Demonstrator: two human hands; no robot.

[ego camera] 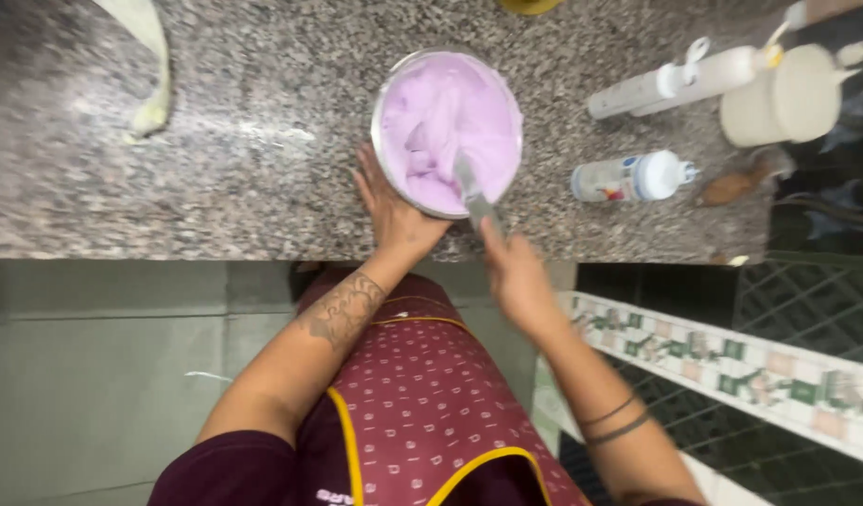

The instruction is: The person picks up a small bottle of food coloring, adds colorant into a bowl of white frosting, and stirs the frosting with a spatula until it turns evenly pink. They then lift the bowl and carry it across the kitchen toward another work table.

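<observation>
A round metal bowl [385, 103] full of pale purple cream [450, 117] stands on the speckled granite counter [262, 141] near its front edge. My left hand [392, 214] cups the bowl's near left side and steadies it. My right hand [514, 272] grips the handle of a flat metal spatula [470, 186], whose blade dips into the cream at the bowl's near side.
Right of the bowl lie two white plastic bottles [633, 176] [680, 82] and a cream-coloured tub [783, 98]. A pale piping bag [150, 66] lies at the far left. Below the counter edge are green tiles and a patterned tiled step [731, 361].
</observation>
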